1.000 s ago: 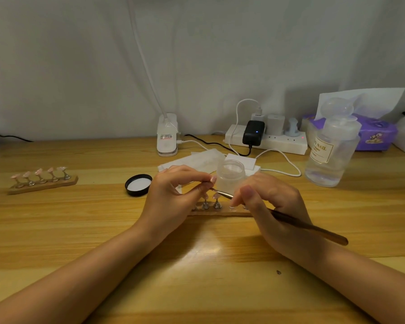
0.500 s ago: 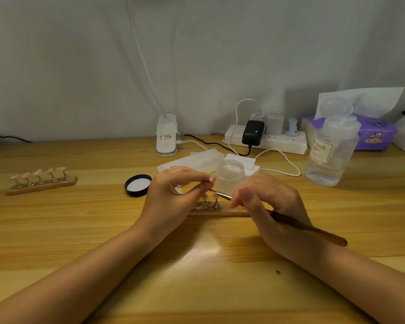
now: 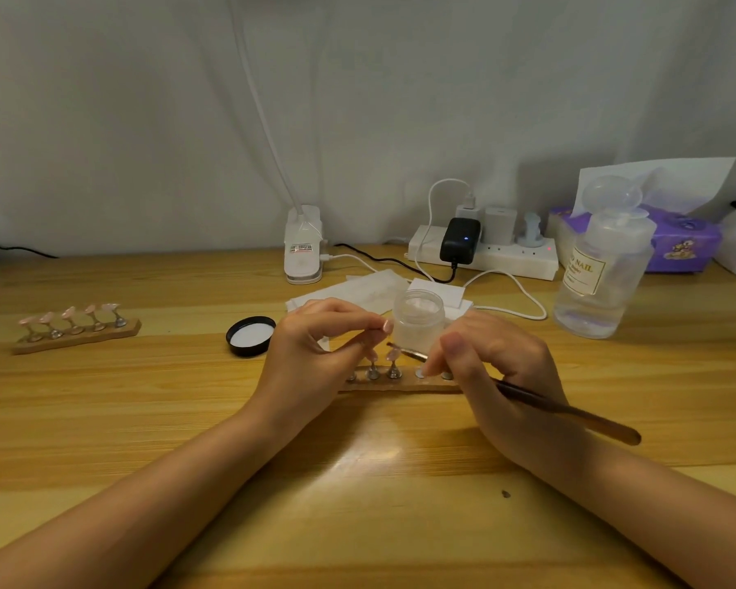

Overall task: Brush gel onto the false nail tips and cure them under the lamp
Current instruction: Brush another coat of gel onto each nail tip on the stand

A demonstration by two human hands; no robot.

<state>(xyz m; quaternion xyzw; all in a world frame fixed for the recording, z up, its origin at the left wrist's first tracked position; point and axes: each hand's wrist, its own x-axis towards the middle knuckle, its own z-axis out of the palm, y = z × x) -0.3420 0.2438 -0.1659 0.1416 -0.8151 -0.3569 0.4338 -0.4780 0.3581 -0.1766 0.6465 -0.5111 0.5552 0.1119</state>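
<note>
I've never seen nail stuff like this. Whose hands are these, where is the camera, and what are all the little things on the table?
The camera sits on a person's head, looking down at their own hands. The right hand holds a thin brush. The left hand pinches a little stand with a false nail on top. Below is a wooden holder with more nails on stands, and an open jar sits behind it. Its black lid lies to the left. Further left is a second holder, and a clear bottle stands on the right.

Left hand (image 3: 315, 354) fingers pinched, right hand (image 3: 498, 376) curled, forearms converging
</note>
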